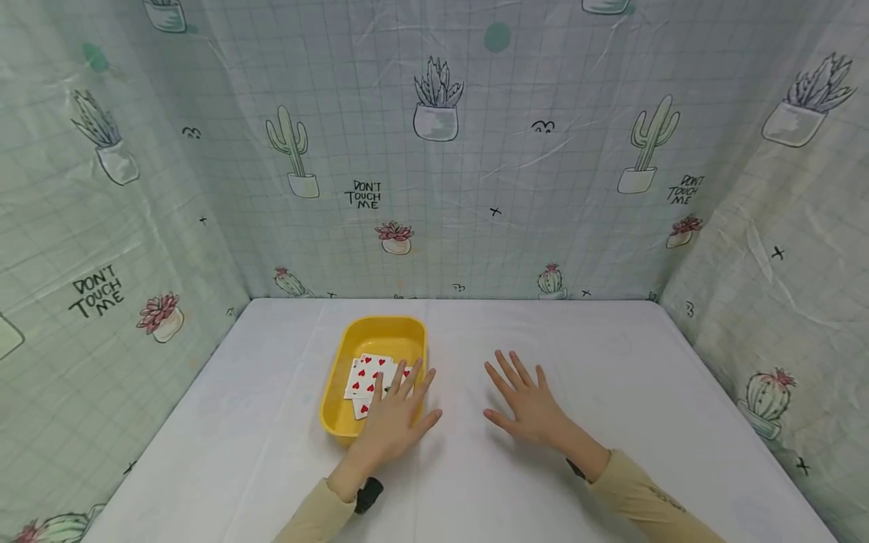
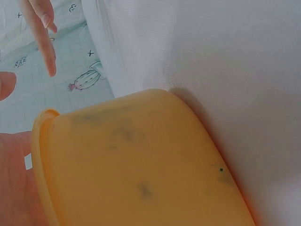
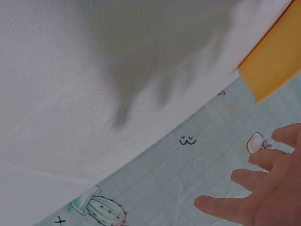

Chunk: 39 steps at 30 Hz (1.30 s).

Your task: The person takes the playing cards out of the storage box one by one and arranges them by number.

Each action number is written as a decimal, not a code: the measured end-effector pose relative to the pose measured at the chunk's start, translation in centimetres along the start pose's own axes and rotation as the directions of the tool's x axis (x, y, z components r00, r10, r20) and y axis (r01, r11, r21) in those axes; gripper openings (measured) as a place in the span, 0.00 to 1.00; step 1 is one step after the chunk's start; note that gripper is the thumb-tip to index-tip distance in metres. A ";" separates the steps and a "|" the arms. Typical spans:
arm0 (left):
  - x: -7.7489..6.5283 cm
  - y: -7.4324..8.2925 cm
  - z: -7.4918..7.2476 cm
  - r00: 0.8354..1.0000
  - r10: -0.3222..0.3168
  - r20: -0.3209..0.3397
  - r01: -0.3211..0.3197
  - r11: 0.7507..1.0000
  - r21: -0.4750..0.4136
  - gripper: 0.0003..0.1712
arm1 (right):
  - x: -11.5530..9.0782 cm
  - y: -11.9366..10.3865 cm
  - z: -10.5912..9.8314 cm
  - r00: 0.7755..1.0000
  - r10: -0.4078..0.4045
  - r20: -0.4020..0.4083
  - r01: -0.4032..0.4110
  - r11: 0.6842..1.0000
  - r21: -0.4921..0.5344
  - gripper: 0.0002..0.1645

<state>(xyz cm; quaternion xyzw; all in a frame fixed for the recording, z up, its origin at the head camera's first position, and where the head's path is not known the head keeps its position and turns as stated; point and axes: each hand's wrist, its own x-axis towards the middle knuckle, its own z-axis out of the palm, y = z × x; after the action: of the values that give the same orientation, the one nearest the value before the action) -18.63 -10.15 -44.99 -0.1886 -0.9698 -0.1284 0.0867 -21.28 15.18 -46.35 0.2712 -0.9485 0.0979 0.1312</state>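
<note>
A yellow plastic tray (image 1: 333, 400) stands on the table, left of the middle, with several playing cards (image 1: 366, 371) lying face up in it; the ones I can make out show red hearts. Over the tray's right front part, my left hand (image 1: 392, 428) hovers with its fingers spread, hiding some of the cards. Seen from the left wrist, the tray's outer wall (image 2: 141, 155) fills the lower part. My right hand (image 1: 532, 411) is apart from the tray, held above the table with fingers spread and nothing in them. Its shadow falls on the cloth in the right wrist view.
A white cloth covers the table (image 1: 584, 339). Curtains printed with cacti (image 1: 434, 173) enclose it at the back and on both sides. Dark bands (image 1: 369, 495) sit at the wrists, below beige sleeves (image 1: 315, 516).
</note>
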 end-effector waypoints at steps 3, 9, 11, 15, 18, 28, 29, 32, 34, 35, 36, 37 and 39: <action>-0.1 -0.1 -0.1 1.000 0.003 -0.017 -0.004 1.000 -0.016 0.36 | 0.3 -0.1 0.0 1.000 -0.010 0.003 0.010 1.000 -0.002 0.44; -0.5 -0.6 -0.2 0.998 -0.002 -0.058 0.001 1.000 -0.030 0.34 | 0.9 -0.6 -0.2 1.000 -0.019 0.021 0.019 1.000 0.002 0.43; -0.6 -0.7 -0.3 0.997 -0.011 -0.073 0.009 0.999 -0.041 0.34 | 1.1 -0.8 -0.1 0.999 -0.026 0.019 0.026 1.000 0.000 0.43; -1.0 -1.1 -0.4 0.994 -0.032 -0.103 0.024 0.997 -0.075 0.32 | 1.6 -1.1 0.0 0.999 -0.041 0.015 0.041 0.999 0.017 0.42; -1.2 -1.3 -0.5 0.992 -0.038 -0.120 0.027 0.996 -0.087 0.32 | 1.9 -1.2 0.2 0.999 -0.043 0.016 0.043 0.999 0.018 0.42; -1.8 -2.8 -0.9 0.987 -0.046 -0.153 0.032 0.995 -0.092 0.31 | 2.8 -2.1 0.4 0.998 -0.047 0.031 0.046 0.998 0.037 0.42; -1.9 -2.9 -0.9 0.987 -0.048 -0.154 0.034 0.995 -0.091 0.31 | 2.9 -2.2 0.4 0.998 -0.055 0.028 0.054 0.998 0.031 0.42; -2.1 -3.4 -1.0 0.986 -0.051 -0.160 0.037 0.995 -0.087 0.31 | 3.2 -2.5 0.4 0.997 -0.070 0.021 0.069 0.997 0.025 0.41; -2.3 -3.7 -1.2 0.985 -0.055 -0.165 0.040 0.995 -0.093 0.30 | 3.5 -2.6 0.5 0.997 -0.075 0.024 0.075 0.997 0.016 0.41; -2.5 -3.8 -1.3 0.985 -0.058 -0.164 0.043 0.995 -0.096 0.30 | 3.6 -2.7 0.5 0.997 -0.075 0.029 0.074 0.997 0.011 0.41; -2.6 -4.0 -1.3 0.984 -0.060 -0.165 0.045 0.995 -0.094 0.30 | 3.7 -2.8 0.6 0.997 -0.075 0.030 0.074 0.997 0.012 0.41; -2.7 -4.1 -1.4 0.984 -0.064 -0.167 0.049 0.994 -0.094 0.30 | 3.9 -2.9 0.7 0.997 -0.076 0.032 0.076 0.997 0.009 0.41; -2.9 -4.4 -1.6 0.982 -0.070 -0.175 0.054 0.994 -0.096 0.29 | 4.1 -3.1 0.7 0.996 -0.071 0.044 0.070 0.997 0.012 0.41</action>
<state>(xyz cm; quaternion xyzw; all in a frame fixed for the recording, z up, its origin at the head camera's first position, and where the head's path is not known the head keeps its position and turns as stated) -17.54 -15.55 -45.07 -0.1498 -0.9567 -0.1913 0.1601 -23.09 10.42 -45.45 0.3073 -0.9405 0.0920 0.1119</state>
